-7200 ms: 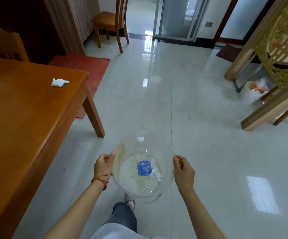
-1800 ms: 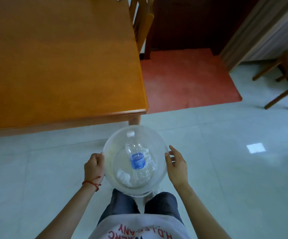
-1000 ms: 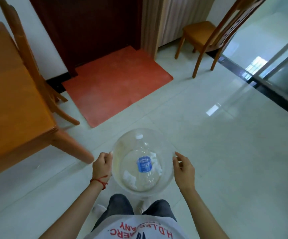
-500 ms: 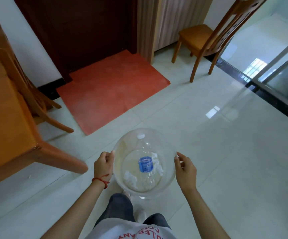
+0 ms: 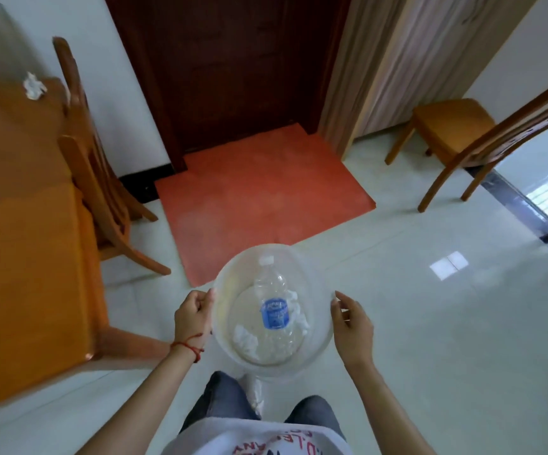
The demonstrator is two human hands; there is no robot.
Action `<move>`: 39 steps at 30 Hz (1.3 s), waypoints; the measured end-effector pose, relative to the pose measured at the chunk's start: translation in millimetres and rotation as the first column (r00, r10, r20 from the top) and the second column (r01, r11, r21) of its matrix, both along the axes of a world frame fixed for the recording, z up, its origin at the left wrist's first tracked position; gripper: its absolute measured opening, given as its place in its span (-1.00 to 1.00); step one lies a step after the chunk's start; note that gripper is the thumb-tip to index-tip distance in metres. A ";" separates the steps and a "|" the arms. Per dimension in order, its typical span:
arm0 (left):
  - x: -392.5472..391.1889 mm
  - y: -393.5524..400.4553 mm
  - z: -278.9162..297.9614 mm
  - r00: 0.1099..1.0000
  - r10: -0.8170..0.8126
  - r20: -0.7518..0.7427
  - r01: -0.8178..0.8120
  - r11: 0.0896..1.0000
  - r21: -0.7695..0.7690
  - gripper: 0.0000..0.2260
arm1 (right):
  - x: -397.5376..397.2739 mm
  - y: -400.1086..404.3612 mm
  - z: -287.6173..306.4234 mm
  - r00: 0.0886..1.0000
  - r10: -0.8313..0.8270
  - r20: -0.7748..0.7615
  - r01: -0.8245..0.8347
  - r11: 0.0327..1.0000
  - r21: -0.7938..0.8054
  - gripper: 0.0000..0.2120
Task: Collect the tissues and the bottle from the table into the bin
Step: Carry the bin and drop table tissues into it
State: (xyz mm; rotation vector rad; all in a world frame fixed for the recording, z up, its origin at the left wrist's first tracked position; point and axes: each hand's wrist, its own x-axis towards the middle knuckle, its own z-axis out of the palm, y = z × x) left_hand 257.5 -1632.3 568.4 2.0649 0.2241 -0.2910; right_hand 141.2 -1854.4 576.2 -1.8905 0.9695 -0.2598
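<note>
I carry a clear plastic bin (image 5: 318, 336) in front of my body, above the floor. My left hand (image 5: 193, 315) grips its left rim and my right hand (image 5: 351, 326) presses against its right rim. Inside lies a clear bottle (image 5: 274, 310) with a blue label and white cap, with crumpled white tissues (image 5: 246, 339) around it. One more crumpled tissue (image 5: 33, 86) sits on the wooden table (image 5: 20, 257) at the far left, well away from both hands.
A wooden chair (image 5: 95, 172) is tucked against the table's right side. A red mat (image 5: 259, 195) lies before a dark door (image 5: 233, 67). A second chair (image 5: 473, 133) stands at the right on the pale tiled floor.
The view has swung left and closer to the table, bringing the tissue on the tabletop into sight. Both hands keep the same hold on the bin.
</note>
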 end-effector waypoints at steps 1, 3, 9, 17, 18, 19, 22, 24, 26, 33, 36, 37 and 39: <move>12.0 -2.3 1.3 1.000 0.015 0.000 -0.015 1.000 -0.002 -0.73 | 15.1 -4.3 1.8 1.000 0.019 -0.001 -0.019 1.000 0.002 -0.76; 35.3 -8.2 3.1 0.999 0.036 0.012 -0.036 0.999 -0.001 -0.67 | 45.2 -14.6 4.3 0.999 0.054 0.004 -0.054 0.998 0.008 -0.77; 107.7 -42.6 -1.4 0.985 0.168 -0.040 -0.169 0.985 -0.018 -0.70 | 144.9 -60.3 -1.3 0.989 0.151 0.007 -0.151 0.988 0.023 -0.79; 211.4 -103.4 5.2 0.944 0.330 -0.008 -0.330 0.943 -0.040 -0.70 | 291.2 -130.7 -0.2 0.947 0.320 0.040 -0.317 0.946 -0.067 -0.88; 223.1 -108.7 7.4 0.939 0.345 0.004 -0.344 0.938 -0.040 -0.69 | 308.9 -137.3 1.0 0.941 0.335 0.045 -0.331 0.940 -0.084 -0.90; 234.3 -112.8 8.9 0.933 0.359 0.014 -0.358 0.933 -0.037 -0.70 | 326.1 -143.0 1.6 0.936 0.350 0.046 -0.344 0.934 -0.097 -0.90; 267.5 -120.7 11.0 0.911 0.411 0.034 -0.409 0.911 -0.049 -0.73 | 374.8 -150.9 5.8 0.915 0.397 0.069 -0.388 0.914 -0.116 -0.90; 292.7 -122.1 9.7 0.893 0.449 0.026 -0.446 0.893 -0.064 -0.75 | 407.9 -152.2 4.8 0.903 0.421 0.085 -0.412 0.905 -0.107 -0.88; 321.9 -120.4 5.2 0.881 0.473 0.017 -0.470 0.879 -0.080 -0.75 | 442.8 -152.0 0.5 0.888 0.449 0.096 -0.439 0.892 -0.106 -0.88; 441.5 -101.1 -5.5 0.863 0.505 0.021 -0.503 0.862 -0.065 -0.68 | 578.3 -133.6 -6.2 0.865 0.483 0.139 -0.486 0.874 -0.018 -0.83; 491.4 -89.2 -5.7 0.860 0.511 -0.003 -0.510 0.858 -0.058 -0.66 | 634.3 -122.0 -1.8 0.862 0.491 0.128 -0.493 0.870 -0.019 -0.83; 508.3 -85.5 -3.1 0.858 0.514 -0.004 -0.513 0.856 -0.067 -0.66 | 652.1 -118.2 0.2 0.859 0.493 0.137 -0.495 0.869 -0.026 -0.83; 540.5 -78.6 2.1 0.854 0.521 0.000 -0.519 0.851 -0.083 -0.68 | 686.9 -112.3 3.9 0.848 0.507 0.153 -0.509 0.860 -0.032 -0.82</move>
